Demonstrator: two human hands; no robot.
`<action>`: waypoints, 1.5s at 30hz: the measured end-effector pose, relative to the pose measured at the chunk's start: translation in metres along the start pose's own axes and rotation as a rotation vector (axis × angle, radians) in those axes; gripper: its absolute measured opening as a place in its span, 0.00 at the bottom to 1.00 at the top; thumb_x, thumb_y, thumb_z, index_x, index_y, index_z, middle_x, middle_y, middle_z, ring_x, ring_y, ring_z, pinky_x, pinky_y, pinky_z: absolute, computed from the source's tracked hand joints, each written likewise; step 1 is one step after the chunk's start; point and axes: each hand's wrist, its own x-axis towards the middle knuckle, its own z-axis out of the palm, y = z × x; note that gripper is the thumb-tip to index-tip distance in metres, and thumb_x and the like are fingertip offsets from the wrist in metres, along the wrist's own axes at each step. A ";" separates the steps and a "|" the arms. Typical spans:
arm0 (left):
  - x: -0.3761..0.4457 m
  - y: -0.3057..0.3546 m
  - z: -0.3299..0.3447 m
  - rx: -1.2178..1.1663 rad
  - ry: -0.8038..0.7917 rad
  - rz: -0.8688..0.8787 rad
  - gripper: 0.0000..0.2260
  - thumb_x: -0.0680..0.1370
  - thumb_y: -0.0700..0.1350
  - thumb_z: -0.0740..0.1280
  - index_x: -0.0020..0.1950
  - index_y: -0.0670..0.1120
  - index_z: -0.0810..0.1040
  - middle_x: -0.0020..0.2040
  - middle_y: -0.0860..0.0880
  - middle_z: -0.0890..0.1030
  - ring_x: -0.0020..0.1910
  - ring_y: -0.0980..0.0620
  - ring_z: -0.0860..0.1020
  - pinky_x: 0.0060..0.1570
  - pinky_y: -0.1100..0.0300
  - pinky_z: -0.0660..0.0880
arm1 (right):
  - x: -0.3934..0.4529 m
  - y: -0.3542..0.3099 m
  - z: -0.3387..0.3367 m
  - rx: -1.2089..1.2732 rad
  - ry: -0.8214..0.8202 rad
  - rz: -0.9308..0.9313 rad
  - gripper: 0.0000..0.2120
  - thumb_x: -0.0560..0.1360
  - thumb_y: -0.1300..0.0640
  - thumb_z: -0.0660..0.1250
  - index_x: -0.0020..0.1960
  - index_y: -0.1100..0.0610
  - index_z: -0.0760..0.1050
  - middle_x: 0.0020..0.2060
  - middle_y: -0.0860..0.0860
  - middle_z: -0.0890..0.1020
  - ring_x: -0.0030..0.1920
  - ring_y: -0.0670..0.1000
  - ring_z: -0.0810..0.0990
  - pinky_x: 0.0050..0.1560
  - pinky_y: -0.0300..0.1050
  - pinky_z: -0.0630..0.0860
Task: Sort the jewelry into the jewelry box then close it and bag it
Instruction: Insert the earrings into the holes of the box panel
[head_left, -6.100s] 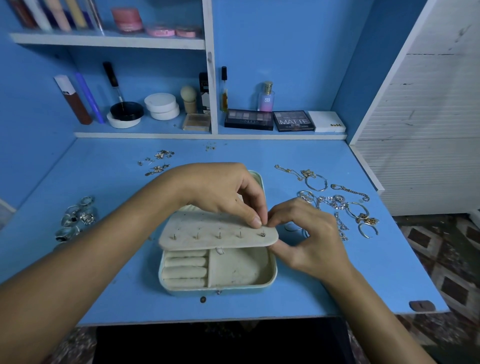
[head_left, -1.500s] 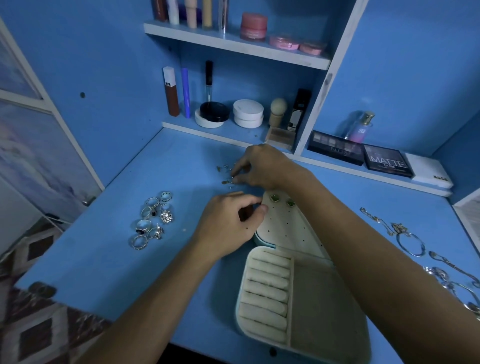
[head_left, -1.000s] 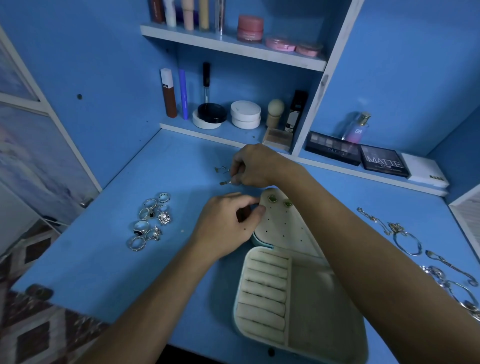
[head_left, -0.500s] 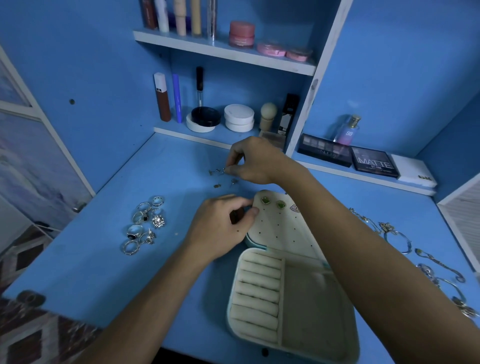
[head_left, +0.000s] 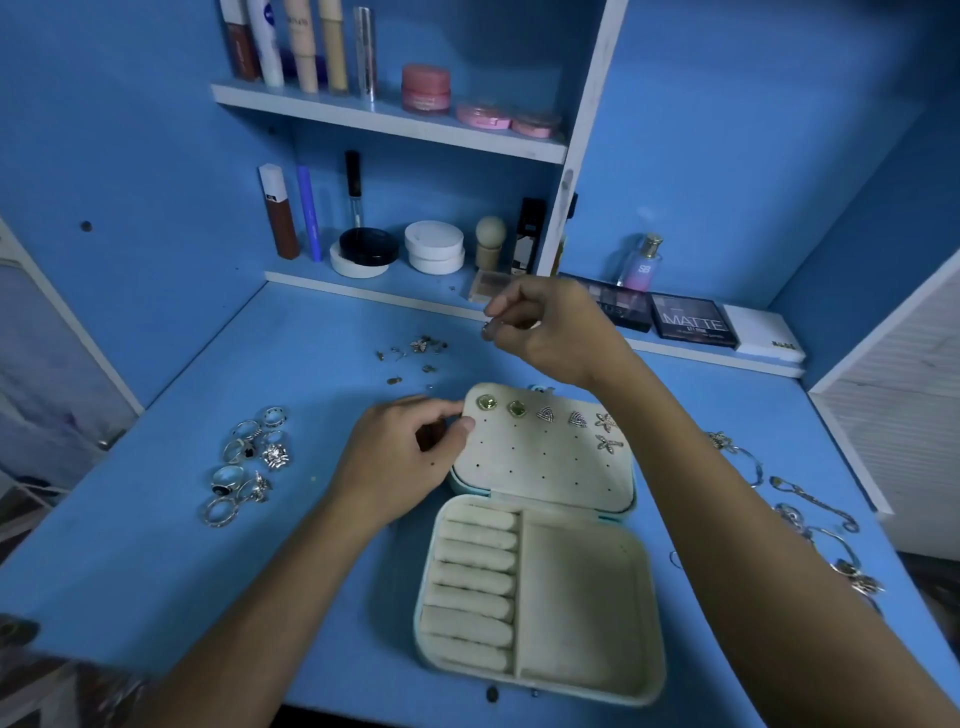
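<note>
The pale jewelry box (head_left: 582, 613) lies open on the blue desk, its ring rolls and side compartment bare. Its cream earring panel (head_left: 545, 462) folds back and carries several stud earrings along the top edge. My left hand (head_left: 410, 457) pinches the panel's left edge. Raised above the desk behind the box, my right hand (head_left: 545, 332) holds a small earring (head_left: 487, 328) between its fingertips. Loose earrings (head_left: 415, 353) lie scattered behind the box. A cluster of silver rings (head_left: 249, 462) sits to the left, and bracelets and chains (head_left: 810, 525) lie to the right.
Cosmetics line the low shelf (head_left: 395, 249) and the upper shelf (head_left: 363, 57) behind the desk. Eyeshadow palettes (head_left: 691, 322) and a perfume bottle (head_left: 641, 262) stand at the back right. A white cabinet (head_left: 904, 415) borders the desk's right side. The desk's front edge is close below the box.
My right hand has lifted off the loose earring pile with one earring and moved right, above the box. More of the earring panel shows now. My left hand has stayed on the panel's edge.
</note>
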 end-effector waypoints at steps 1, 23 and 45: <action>0.000 0.000 0.000 -0.004 0.001 0.002 0.07 0.77 0.48 0.72 0.53 0.50 0.86 0.37 0.61 0.81 0.39 0.63 0.78 0.41 0.73 0.70 | -0.006 0.003 -0.004 0.014 0.007 0.007 0.06 0.75 0.63 0.71 0.49 0.54 0.81 0.41 0.51 0.87 0.46 0.48 0.84 0.48 0.33 0.77; -0.001 0.002 0.000 -0.008 0.001 -0.014 0.06 0.76 0.45 0.73 0.52 0.50 0.86 0.37 0.55 0.82 0.38 0.57 0.79 0.38 0.66 0.74 | -0.122 0.024 -0.036 0.301 0.281 0.150 0.04 0.71 0.60 0.78 0.42 0.52 0.85 0.40 0.50 0.86 0.48 0.57 0.83 0.53 0.56 0.82; -0.001 0.003 -0.002 -0.069 -0.005 0.001 0.06 0.76 0.43 0.72 0.52 0.50 0.86 0.40 0.53 0.83 0.40 0.54 0.78 0.39 0.70 0.72 | -0.148 0.037 -0.013 0.121 0.347 -0.012 0.12 0.74 0.64 0.74 0.42 0.47 0.84 0.42 0.44 0.85 0.33 0.44 0.74 0.34 0.32 0.66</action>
